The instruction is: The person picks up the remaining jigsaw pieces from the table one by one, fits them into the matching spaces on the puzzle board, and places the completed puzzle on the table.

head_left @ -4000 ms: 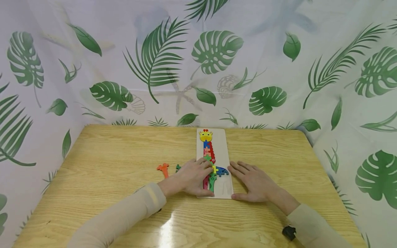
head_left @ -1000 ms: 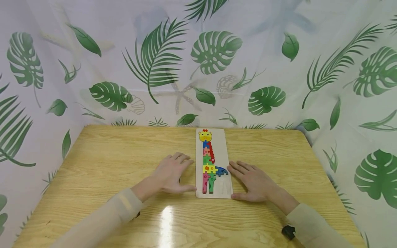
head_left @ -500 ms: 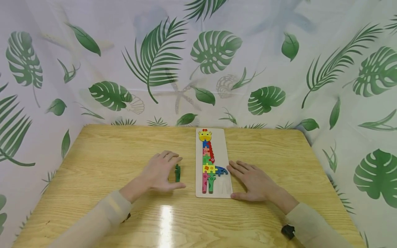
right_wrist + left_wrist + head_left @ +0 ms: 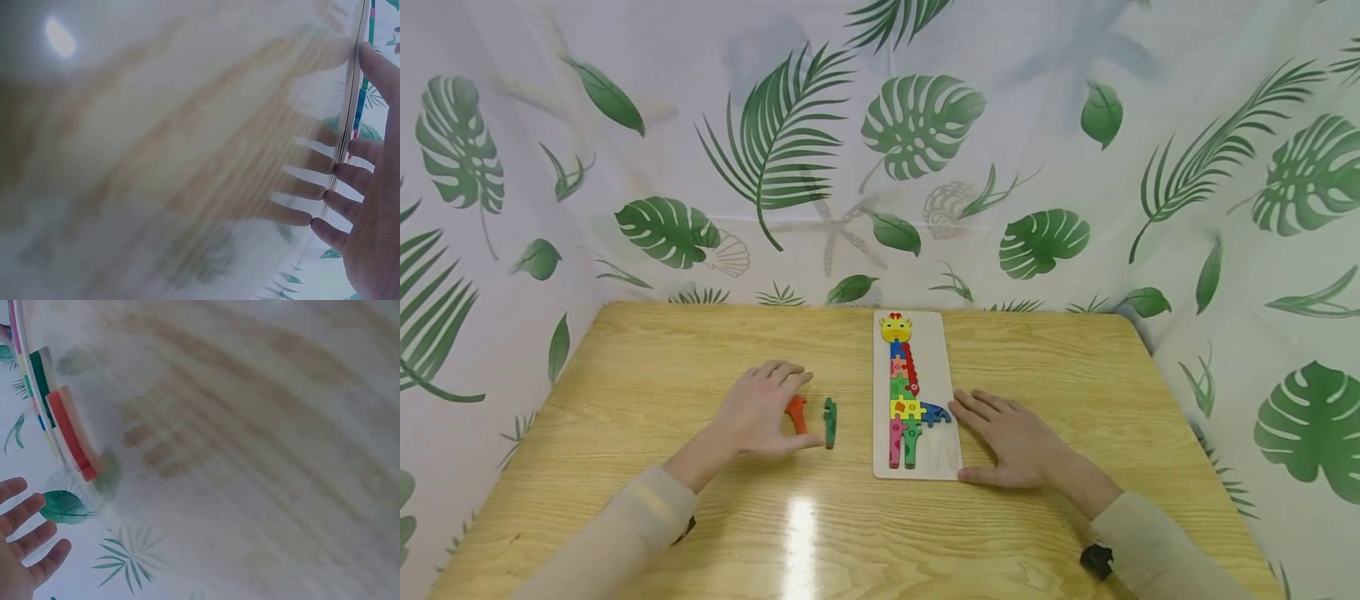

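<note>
A giraffe jigsaw puzzle (image 4: 908,408) lies partly filled on a pale wooden board (image 4: 931,350), its head at the far end. The board shows a bare leg-shaped recess at lower right. Left of it, an orange puzzle piece (image 4: 798,415) and a dark green puzzle piece (image 4: 830,422) lie on the table. My left hand (image 4: 758,415) hovers beside the orange piece and partly covers it, thumb and fingers spread apart. In the left wrist view its fingers (image 4: 39,532) are clear of the orange piece (image 4: 72,434). My right hand (image 4: 1015,440) rests flat, fingertips and thumb touching the board's right edge.
The wooden table (image 4: 700,517) reaches back to a white leaf-print cloth (image 4: 820,150). That cloth also hangs along both sides. A bright light reflection lies on the tabletop in front of the board.
Four seconds ago my left hand was over the puzzle. It has since drawn left off the board, uncovering the green piece and then part of the orange one. My right hand stays put.
</note>
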`<state>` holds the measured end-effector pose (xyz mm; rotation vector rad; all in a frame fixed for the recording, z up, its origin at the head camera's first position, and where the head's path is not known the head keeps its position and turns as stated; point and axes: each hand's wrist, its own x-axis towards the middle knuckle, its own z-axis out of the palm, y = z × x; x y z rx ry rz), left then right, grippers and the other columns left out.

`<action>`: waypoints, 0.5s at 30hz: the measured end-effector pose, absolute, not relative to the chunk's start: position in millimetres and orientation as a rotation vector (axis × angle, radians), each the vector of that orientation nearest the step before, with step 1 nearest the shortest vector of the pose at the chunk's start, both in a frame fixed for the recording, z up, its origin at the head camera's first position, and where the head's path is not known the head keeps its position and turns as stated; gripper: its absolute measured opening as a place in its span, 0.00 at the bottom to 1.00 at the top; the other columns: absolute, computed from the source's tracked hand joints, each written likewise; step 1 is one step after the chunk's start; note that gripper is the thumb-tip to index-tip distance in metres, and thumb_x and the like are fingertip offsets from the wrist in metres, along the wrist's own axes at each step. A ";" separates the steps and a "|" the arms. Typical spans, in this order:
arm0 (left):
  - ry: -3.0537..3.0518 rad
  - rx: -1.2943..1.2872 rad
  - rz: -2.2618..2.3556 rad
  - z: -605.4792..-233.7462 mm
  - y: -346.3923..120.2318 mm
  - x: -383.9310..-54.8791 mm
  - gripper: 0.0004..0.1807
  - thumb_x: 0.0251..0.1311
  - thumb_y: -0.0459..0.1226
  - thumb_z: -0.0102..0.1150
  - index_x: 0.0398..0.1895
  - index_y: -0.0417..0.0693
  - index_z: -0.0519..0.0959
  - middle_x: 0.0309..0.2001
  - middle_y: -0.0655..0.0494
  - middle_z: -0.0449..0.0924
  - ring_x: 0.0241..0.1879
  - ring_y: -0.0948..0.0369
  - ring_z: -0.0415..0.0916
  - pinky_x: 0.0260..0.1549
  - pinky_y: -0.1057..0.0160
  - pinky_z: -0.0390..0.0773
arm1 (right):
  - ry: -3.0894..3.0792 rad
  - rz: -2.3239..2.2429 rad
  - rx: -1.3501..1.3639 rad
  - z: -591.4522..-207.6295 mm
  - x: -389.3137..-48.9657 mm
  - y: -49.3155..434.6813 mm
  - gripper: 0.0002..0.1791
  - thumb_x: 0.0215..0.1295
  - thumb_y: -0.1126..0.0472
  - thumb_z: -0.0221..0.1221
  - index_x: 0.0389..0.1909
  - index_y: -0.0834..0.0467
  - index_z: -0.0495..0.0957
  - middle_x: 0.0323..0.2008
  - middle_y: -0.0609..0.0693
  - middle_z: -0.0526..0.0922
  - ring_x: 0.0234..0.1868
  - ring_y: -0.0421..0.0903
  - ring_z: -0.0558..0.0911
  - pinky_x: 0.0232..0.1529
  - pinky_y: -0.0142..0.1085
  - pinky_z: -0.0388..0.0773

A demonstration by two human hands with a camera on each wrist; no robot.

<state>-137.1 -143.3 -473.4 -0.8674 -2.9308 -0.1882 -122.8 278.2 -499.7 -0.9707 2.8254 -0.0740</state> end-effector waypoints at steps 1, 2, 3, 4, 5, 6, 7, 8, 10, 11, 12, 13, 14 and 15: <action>-2.929 -0.864 -0.190 -474.8 -144.8 -136.6 0.55 0.53 0.75 0.60 0.73 0.46 0.74 0.69 0.46 0.78 0.70 0.43 0.73 0.66 0.39 0.78 | 2.826 -0.071 -0.971 -499.4 -122.8 278.0 0.58 0.64 0.18 0.50 0.84 0.51 0.57 0.84 0.52 0.60 0.83 0.60 0.62 0.78 0.62 0.65; -2.926 -0.860 -0.186 -476.6 -146.4 -136.2 0.54 0.53 0.75 0.60 0.73 0.46 0.75 0.69 0.46 0.78 0.69 0.43 0.74 0.65 0.40 0.78 | 2.827 -0.067 -0.972 -499.4 -122.9 278.1 0.57 0.64 0.18 0.50 0.84 0.51 0.58 0.84 0.52 0.60 0.83 0.60 0.63 0.78 0.62 0.65; -2.925 -0.856 -0.186 -478.1 -147.7 -135.6 0.54 0.54 0.75 0.60 0.72 0.46 0.75 0.69 0.46 0.78 0.69 0.44 0.74 0.65 0.40 0.79 | 2.827 -0.066 -0.970 -499.2 -122.9 278.1 0.57 0.64 0.18 0.50 0.84 0.51 0.58 0.84 0.52 0.60 0.83 0.60 0.63 0.78 0.62 0.65; -2.923 -0.851 -0.185 -479.7 -149.1 -135.4 0.54 0.54 0.75 0.59 0.72 0.46 0.75 0.68 0.46 0.78 0.69 0.44 0.74 0.65 0.40 0.79 | 2.827 -0.063 -0.970 -499.2 -123.0 278.1 0.58 0.64 0.18 0.50 0.84 0.51 0.58 0.84 0.53 0.60 0.83 0.61 0.63 0.78 0.62 0.66; -2.922 -0.843 -0.183 -481.5 -150.6 -135.1 0.54 0.54 0.75 0.59 0.72 0.46 0.75 0.68 0.46 0.79 0.68 0.45 0.75 0.64 0.41 0.79 | 2.825 -0.061 -0.969 -499.1 -123.0 278.1 0.58 0.64 0.18 0.50 0.84 0.51 0.58 0.84 0.53 0.60 0.83 0.61 0.63 0.78 0.63 0.66; -2.924 -0.838 -0.175 -483.5 -152.1 -134.9 0.54 0.54 0.75 0.60 0.72 0.45 0.75 0.68 0.47 0.79 0.68 0.45 0.75 0.64 0.41 0.79 | 2.823 -0.061 -0.967 -499.2 -123.1 278.2 0.58 0.64 0.17 0.50 0.84 0.51 0.58 0.84 0.53 0.60 0.83 0.61 0.62 0.78 0.63 0.65; -2.927 -0.830 -0.165 -485.4 -153.6 -134.6 0.54 0.54 0.75 0.59 0.72 0.46 0.75 0.68 0.47 0.79 0.68 0.45 0.75 0.63 0.41 0.80 | 2.820 -0.064 -0.967 -499.1 -123.1 278.0 0.58 0.64 0.17 0.50 0.84 0.51 0.57 0.84 0.53 0.60 0.83 0.61 0.62 0.78 0.63 0.65; -2.930 -0.826 -0.158 -487.1 -154.9 -134.2 0.54 0.54 0.75 0.59 0.72 0.46 0.75 0.68 0.47 0.79 0.67 0.46 0.75 0.63 0.41 0.80 | 2.819 -0.064 -0.967 -499.3 -123.2 278.0 0.58 0.64 0.17 0.49 0.84 0.51 0.57 0.84 0.53 0.60 0.83 0.61 0.62 0.78 0.64 0.65; -2.934 -0.823 -0.154 -490.2 -157.1 -133.8 0.54 0.55 0.75 0.60 0.72 0.46 0.75 0.68 0.47 0.78 0.67 0.46 0.75 0.63 0.41 0.80 | 2.817 -0.064 -0.969 -499.3 -123.3 277.9 0.58 0.64 0.17 0.49 0.84 0.51 0.57 0.84 0.53 0.60 0.83 0.61 0.62 0.77 0.64 0.65; -2.937 -0.821 -0.154 -491.3 -158.0 -133.5 0.54 0.54 0.75 0.60 0.72 0.46 0.75 0.68 0.47 0.78 0.67 0.46 0.75 0.63 0.41 0.80 | 2.818 -0.063 -0.969 -499.4 -123.4 277.8 0.58 0.64 0.17 0.49 0.84 0.51 0.57 0.84 0.53 0.60 0.83 0.61 0.62 0.78 0.64 0.65; -2.938 -0.819 -0.159 -491.9 -158.6 -133.1 0.54 0.54 0.75 0.60 0.72 0.46 0.75 0.68 0.47 0.78 0.68 0.46 0.75 0.63 0.41 0.80 | 2.820 -0.062 -0.970 -499.6 -123.4 277.9 0.58 0.64 0.17 0.49 0.84 0.51 0.57 0.84 0.53 0.60 0.83 0.61 0.62 0.77 0.64 0.65; -2.940 -0.815 -0.162 -492.6 -159.1 -132.9 0.54 0.54 0.75 0.61 0.73 0.46 0.75 0.68 0.47 0.78 0.68 0.45 0.75 0.63 0.41 0.80 | 2.822 -0.058 -0.972 -499.6 -123.5 277.9 0.58 0.64 0.17 0.49 0.84 0.51 0.57 0.84 0.53 0.60 0.83 0.61 0.63 0.77 0.64 0.66; -2.938 -0.812 -0.164 -493.3 -159.6 -132.9 0.54 0.54 0.74 0.61 0.72 0.45 0.75 0.68 0.46 0.79 0.67 0.45 0.75 0.63 0.40 0.79 | 2.824 -0.056 -0.972 -499.7 -123.5 278.1 0.58 0.63 0.17 0.49 0.84 0.51 0.57 0.84 0.53 0.60 0.82 0.61 0.63 0.77 0.63 0.66; -2.936 -0.807 -0.162 -493.8 -160.0 -132.8 0.53 0.54 0.74 0.62 0.72 0.45 0.75 0.67 0.46 0.79 0.67 0.45 0.75 0.63 0.40 0.79 | 2.825 -0.056 -0.971 -499.7 -123.4 278.2 0.58 0.63 0.17 0.49 0.84 0.51 0.57 0.84 0.53 0.60 0.82 0.61 0.63 0.77 0.63 0.66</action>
